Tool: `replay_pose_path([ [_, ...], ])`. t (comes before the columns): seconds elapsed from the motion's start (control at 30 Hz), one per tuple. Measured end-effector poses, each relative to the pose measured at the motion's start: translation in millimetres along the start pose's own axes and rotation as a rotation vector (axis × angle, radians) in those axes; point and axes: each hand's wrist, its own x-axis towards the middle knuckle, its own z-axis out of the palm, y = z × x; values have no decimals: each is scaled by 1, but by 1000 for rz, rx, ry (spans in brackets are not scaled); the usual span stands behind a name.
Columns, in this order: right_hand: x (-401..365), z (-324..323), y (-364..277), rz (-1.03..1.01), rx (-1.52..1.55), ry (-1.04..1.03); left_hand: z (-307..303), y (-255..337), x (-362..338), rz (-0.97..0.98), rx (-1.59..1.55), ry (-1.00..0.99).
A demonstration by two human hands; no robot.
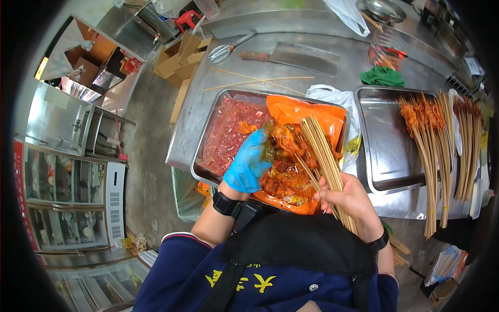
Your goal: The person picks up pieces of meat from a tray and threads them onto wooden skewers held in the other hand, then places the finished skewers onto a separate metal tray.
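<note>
My left hand [248, 161], in a smeared blue glove, has its fingers closed around a piece of orange-red marinated meat [283, 139]. In my bare right hand [347, 198] is a bundle of bamboo skewers [323, 145]. One or two skewers slant away from the bundle toward the meat by my left fingers; their tips are hard to make out. Below both hands, more marinated meat [280, 184] lies on an opened orange bag [306, 108]. The bag sits in a metal tray [195, 165], beside pale red raw meat [234, 127] in clear plastic.
A second metal tray [366, 140] stands to the right, with several meat-loaded skewers [422, 122] across its right side. Behind lie a cleaver [304, 57], scissors [222, 53], crossed loose skewers [260, 80] and a green cloth [383, 76]. A lined bin [188, 195] is below the table's left edge.
</note>
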Motion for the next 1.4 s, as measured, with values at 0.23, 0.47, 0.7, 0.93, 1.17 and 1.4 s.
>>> replay_pose_path([
  [0.23, 0, 0, 1, -11, -25, -7, 3, -5, -1, 248, 344, -2],
  [0.47, -2, 3, 1, -25, 21, 38, 2, -39, -4, 510, 452, 49],
  [0.7, -1, 4, 0, -20, 7, 30, 9, -50, -15, 402, 497, 31],
  [0.93, -3, 6, 1, -39, -2, 82, 8, -52, -9, 303, 578, 37],
  [1.17, -8, 13, -5, -22, -141, 194, 7, -49, 5, 455, 223, -63],
  [1.4, -23, 4, -17, -136, -102, 91, 12, -41, 28, 366, 402, 29],
])
